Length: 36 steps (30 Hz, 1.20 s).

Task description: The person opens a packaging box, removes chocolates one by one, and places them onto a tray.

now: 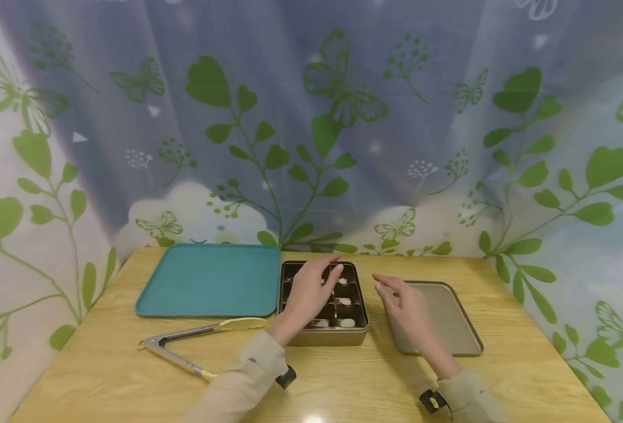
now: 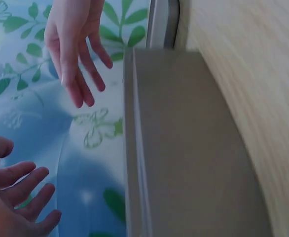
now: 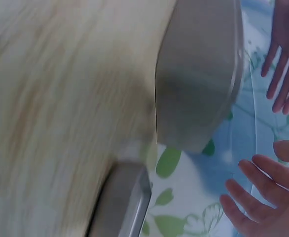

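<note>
A metal tin stands mid-table without a cover, its dark insert split into compartments. Pale pieces lie in several of them; what they are is too small to tell. Over the tin's left part hovers my left hand, fingers extended, holding nothing and hiding some compartments. My right hand is held above the left edge of a shallow metal lid or tray, also with nothing in it. In the left wrist view the tin's side fills the middle, and both hands show loosely spread fingers.
A teal tray lies left of the tin, close against it. In front of that tray rest spread metal tongs with yellow tips, partly behind my left forearm. A leaf-printed curtain hangs at the table's back edge.
</note>
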Each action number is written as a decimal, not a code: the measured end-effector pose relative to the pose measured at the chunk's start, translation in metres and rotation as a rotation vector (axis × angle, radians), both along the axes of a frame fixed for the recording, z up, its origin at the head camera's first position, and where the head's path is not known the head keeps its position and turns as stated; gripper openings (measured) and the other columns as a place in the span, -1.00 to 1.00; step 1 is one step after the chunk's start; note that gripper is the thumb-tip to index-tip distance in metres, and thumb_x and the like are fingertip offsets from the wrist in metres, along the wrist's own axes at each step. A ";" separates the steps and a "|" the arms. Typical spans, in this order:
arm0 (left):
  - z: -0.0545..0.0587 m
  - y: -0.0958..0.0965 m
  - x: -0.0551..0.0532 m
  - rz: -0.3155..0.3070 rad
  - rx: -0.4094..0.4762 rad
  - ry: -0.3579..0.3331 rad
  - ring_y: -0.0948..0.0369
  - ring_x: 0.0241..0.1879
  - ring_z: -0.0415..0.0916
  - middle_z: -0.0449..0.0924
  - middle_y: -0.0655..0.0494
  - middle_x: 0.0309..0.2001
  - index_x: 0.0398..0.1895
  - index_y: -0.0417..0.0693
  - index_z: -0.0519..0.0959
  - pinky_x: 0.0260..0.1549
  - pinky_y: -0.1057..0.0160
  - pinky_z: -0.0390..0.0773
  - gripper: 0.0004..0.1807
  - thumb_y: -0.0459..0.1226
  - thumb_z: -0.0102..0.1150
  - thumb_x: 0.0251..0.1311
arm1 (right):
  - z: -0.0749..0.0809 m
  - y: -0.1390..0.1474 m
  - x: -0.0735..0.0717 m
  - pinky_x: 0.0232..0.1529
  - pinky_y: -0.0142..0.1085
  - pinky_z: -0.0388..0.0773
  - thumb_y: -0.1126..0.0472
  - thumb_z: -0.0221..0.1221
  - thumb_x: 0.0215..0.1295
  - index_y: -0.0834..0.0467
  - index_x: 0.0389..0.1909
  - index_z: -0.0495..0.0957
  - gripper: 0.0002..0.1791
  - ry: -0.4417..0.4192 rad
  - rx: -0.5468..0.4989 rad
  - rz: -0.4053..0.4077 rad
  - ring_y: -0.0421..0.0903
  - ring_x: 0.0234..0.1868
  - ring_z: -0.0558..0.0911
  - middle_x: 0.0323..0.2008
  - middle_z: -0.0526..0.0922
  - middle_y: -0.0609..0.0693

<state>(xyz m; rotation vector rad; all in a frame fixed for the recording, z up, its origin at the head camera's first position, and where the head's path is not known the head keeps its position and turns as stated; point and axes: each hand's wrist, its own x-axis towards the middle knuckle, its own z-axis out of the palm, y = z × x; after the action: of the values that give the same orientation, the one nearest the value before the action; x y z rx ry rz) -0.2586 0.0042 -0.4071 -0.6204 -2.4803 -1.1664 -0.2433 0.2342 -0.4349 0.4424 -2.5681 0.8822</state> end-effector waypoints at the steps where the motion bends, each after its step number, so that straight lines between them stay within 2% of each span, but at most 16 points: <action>1: 0.001 -0.006 -0.001 0.003 -0.018 0.007 -0.03 0.28 0.47 0.56 0.00 0.29 0.39 -0.01 0.49 0.24 -0.13 0.45 -0.52 -0.03 -0.02 0.55 | -0.001 -0.004 0.000 0.09 0.13 0.58 0.16 0.17 0.50 0.20 0.23 0.61 -0.63 0.009 0.036 0.000 0.20 0.11 0.65 0.14 0.66 0.20; 5: 0.000 -0.034 -0.002 0.008 -0.050 0.048 -0.07 0.33 0.41 0.52 -0.04 0.32 0.42 -0.04 0.46 0.31 -0.18 0.36 -0.49 -0.04 0.01 0.54 | -0.003 -0.019 0.000 0.24 0.17 0.46 0.11 0.21 0.47 0.21 0.30 0.55 -0.53 0.048 0.171 0.019 0.24 0.25 0.55 0.22 0.61 0.21; 8: -0.003 -0.056 -0.003 0.018 -0.066 0.079 -0.11 0.35 0.38 0.52 -0.09 0.32 0.40 -0.09 0.47 0.32 -0.20 0.33 -0.50 -0.08 0.05 0.52 | -0.005 -0.026 0.000 0.25 0.24 0.41 0.08 0.21 0.46 0.25 0.37 0.47 -0.45 0.052 0.264 0.038 0.27 0.34 0.46 0.30 0.54 0.23; 14: -0.009 -0.097 0.002 0.046 -0.120 0.060 -0.16 0.37 0.34 0.49 -0.15 0.33 0.40 -0.14 0.46 0.34 -0.22 0.30 -0.48 -0.06 0.04 0.52 | -0.011 -0.030 0.004 0.35 0.32 0.24 -0.10 0.05 0.54 0.23 0.54 0.22 -0.28 -0.074 0.431 0.042 0.19 0.54 0.19 0.52 0.23 0.14; 19: -0.012 -0.133 0.009 0.059 -0.152 0.033 -0.17 0.39 0.30 0.47 -0.12 0.36 0.43 -0.11 0.44 0.35 -0.26 0.26 -0.47 -0.07 0.06 0.51 | -0.017 -0.031 0.005 0.41 0.34 0.10 -0.17 0.02 0.53 0.25 0.56 0.13 -0.20 -0.128 0.473 0.055 0.18 0.58 0.07 0.58 0.06 0.11; 24: -0.022 -0.172 0.015 0.015 -0.191 0.026 -0.19 0.42 0.24 0.44 -0.12 0.39 0.45 -0.07 0.41 0.33 -0.33 0.23 -0.46 -0.09 0.09 0.50 | -0.016 -0.031 0.006 0.41 0.35 0.09 -0.20 0.00 0.52 0.28 0.56 0.11 -0.16 -0.166 0.472 0.076 0.19 0.58 0.06 0.58 0.04 0.16; 28: -0.030 -0.204 0.023 -0.038 -0.222 -0.040 -0.17 0.39 0.29 0.48 -0.09 0.35 0.41 -0.04 0.46 0.29 -0.32 0.31 -0.44 -0.04 0.17 0.44 | -0.014 -0.031 0.006 0.42 0.35 0.05 -0.22 -0.01 0.52 0.28 0.57 0.06 -0.13 -0.188 0.466 0.096 0.18 0.59 0.02 0.59 -0.01 0.16; 32: -0.034 -0.234 0.032 -0.101 -0.260 -0.111 -0.14 0.26 0.45 0.58 -0.05 0.24 0.31 -0.10 0.55 0.18 -0.23 0.46 -0.41 -0.02 0.32 0.29 | -0.013 -0.032 0.006 0.42 0.36 0.03 -0.23 0.00 0.51 0.27 0.58 0.05 -0.12 -0.198 0.467 0.104 0.19 0.59 0.02 0.59 -0.02 0.16; 36: -0.042 -0.257 0.041 -0.186 -0.303 -0.128 -0.20 0.19 0.50 0.60 -0.12 0.20 0.29 -0.25 0.54 0.12 -0.24 0.49 -0.23 0.00 0.49 0.06 | -0.013 -0.032 0.005 0.42 0.36 0.03 -0.23 0.01 0.51 0.25 0.59 0.02 -0.12 -0.209 0.473 0.104 0.18 0.59 0.02 0.60 -0.02 0.17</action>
<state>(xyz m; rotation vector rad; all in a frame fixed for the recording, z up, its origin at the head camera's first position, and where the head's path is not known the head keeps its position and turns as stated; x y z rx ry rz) -0.2178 -0.2525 -0.4487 -0.9007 -2.7857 -0.9218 -0.2380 0.2019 -0.4483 0.6504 -2.9712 0.3557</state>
